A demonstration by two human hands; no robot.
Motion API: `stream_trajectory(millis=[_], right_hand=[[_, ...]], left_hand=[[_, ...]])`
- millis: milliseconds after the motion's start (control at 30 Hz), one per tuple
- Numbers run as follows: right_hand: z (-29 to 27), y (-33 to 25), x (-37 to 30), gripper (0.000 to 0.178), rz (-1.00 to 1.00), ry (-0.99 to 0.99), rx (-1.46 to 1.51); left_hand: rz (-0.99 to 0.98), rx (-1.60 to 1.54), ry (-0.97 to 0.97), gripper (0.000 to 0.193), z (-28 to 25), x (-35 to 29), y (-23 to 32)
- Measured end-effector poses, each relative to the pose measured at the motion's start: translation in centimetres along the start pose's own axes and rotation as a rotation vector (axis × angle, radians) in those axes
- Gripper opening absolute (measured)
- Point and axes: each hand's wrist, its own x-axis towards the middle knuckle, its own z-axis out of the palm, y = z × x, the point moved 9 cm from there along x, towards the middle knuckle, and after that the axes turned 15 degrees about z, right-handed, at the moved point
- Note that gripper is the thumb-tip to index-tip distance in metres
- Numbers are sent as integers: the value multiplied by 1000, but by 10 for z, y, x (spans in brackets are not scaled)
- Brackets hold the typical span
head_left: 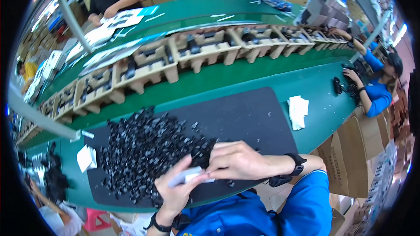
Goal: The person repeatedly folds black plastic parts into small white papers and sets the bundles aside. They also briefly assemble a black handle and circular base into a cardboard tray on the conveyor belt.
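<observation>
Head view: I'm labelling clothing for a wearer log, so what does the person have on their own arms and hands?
Both hands are bare, no gloves. The left hand has a black band at its wrist. The right hand has a black wrist strap with a dark cord hanging from it. Bright blue short sleeves cover the upper arms.

A factory packing line — a long green conveyor (227,76) carrying pulp trays (205,48), workers alongside.

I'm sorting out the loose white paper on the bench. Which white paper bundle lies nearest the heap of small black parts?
The white bundle at the left edge of the black mat, right beside the heap of black parts. The other stack lies off the mat's right side, well clear of the heap.
</observation>
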Motion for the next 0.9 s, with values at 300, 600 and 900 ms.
stream_trajectory(millis=[300, 600, 900], right_hand=[[-126, 23, 26, 7, -42, 148, -237], [-373, 255, 41, 14, 445, 1023, -1037], [-363, 295, 55, 18, 637, 850, -1177]], left_hand=[[-428, -270, 324, 32, -46, -11, -47], [-524, -46, 320, 33, -64, 16, -44], [-545, -4, 314, 32, -72, 15, -55]])
